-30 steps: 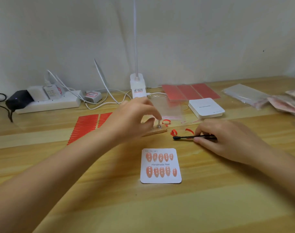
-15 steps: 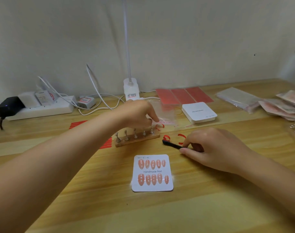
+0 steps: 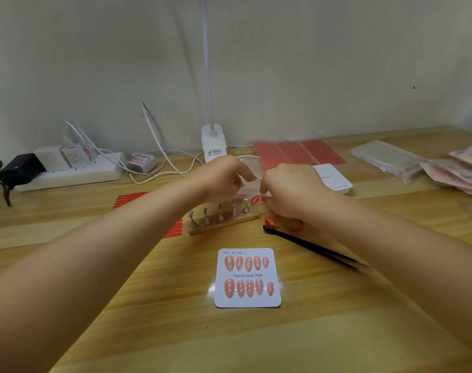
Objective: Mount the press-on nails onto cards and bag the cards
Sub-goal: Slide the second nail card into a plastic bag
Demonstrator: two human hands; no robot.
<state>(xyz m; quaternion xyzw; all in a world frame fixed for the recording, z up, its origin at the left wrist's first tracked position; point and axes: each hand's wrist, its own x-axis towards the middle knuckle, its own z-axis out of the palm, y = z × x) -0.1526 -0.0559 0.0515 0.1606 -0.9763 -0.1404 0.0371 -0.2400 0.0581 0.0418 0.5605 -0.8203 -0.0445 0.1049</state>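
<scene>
A clear bag (image 3: 252,181) is held up between both hands just behind the middle of the table (image 3: 337,332). It is pinched at its left side by the curled fingers of the left hand (image 3: 221,179) and at its right side by those of the right hand (image 3: 291,187). The card (image 3: 247,278), with ten pink nails (image 3: 247,263) mounted in two rows, lies flat near the middle of the table, toward the front edge, apart from both hands. Just behind it a wooden stand (image 3: 224,222) with five metal pegs is set below the hands. Black tweezers (image 3: 312,247) lie to the right of the stand, partly under the right forearm, with curled red strips (image 3: 270,221) at their tip. Red sheets (image 3: 299,154) and a white box (image 3: 334,179) are seen toward the back edge, a lamp base (image 3: 213,144) at the back centre, a power strip (image 3: 68,176) at the back left, and a stack of bags (image 3: 385,160) at the back right.
</scene>
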